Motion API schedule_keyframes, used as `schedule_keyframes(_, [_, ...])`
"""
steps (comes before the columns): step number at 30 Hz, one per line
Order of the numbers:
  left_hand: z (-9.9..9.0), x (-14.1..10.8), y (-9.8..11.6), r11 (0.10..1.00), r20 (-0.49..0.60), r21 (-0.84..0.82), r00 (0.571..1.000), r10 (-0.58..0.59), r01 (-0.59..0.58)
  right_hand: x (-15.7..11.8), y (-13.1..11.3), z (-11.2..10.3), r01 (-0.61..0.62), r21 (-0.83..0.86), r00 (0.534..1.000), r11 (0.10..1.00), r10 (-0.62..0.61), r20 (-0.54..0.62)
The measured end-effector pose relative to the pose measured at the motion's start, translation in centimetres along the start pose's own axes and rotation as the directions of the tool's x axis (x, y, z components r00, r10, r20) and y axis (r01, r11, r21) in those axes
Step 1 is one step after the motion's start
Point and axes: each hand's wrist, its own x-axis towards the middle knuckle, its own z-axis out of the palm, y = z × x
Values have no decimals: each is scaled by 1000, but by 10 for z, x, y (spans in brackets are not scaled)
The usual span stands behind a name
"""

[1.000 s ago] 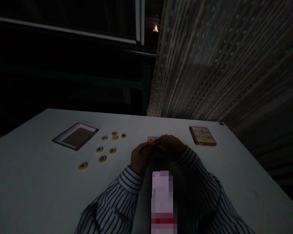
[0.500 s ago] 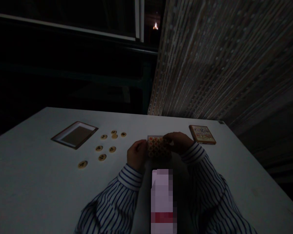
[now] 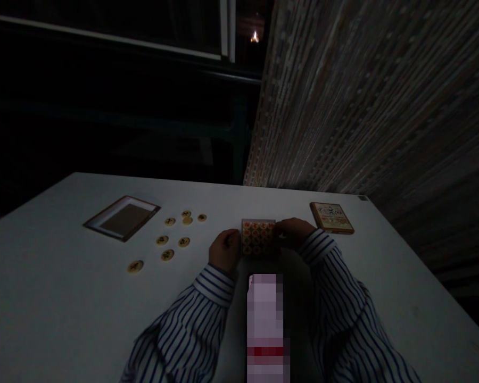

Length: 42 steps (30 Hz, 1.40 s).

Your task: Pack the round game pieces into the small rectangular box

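A small open box (image 3: 258,220) filled with rows of round wooden pieces (image 3: 256,234), some with red characters, sits on the white table. My left hand (image 3: 224,250) is curled closed at the box's left side. At its right side is my right hand (image 3: 291,233), fingers bent against the edge; both hands appear to grip the box, though the fingertips are dark. Several loose round pieces with dark characters, such as one piece (image 3: 135,266), lie to the left of my left hand.
A shallow open tray or lid (image 3: 99,230) lies at the left of the table (image 3: 80,298). A flat printed box (image 3: 332,218) is at the right. A lit phone-like object (image 3: 265,319), partly pixelated, lies between my forearms. A string curtain hangs behind.
My right hand's fingers have drawn back from over the pieces to the box's right edge, uncovering more of the top row. My left hand has hardly moved.
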Motion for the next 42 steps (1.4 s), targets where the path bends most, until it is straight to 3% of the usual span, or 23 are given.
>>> schedule_keyframes(24, [0, -1, -2, 979, 65, 201, 997, 29, -42, 8, 6, 7, 113, -22, 993, 993, -112, 46])
schedule_keyframes(32, [0, -1, -5, 973, 73, 223, 996, 41, -57, 9, 0, 3, -5, -45, 996, 999, 9, 93])
schedule_keyframes(42, [0, -2, -2, 976, 73, 215, 997, 15, -30, 8, -2, 2, -49, -32, 991, 998, 52, 125])
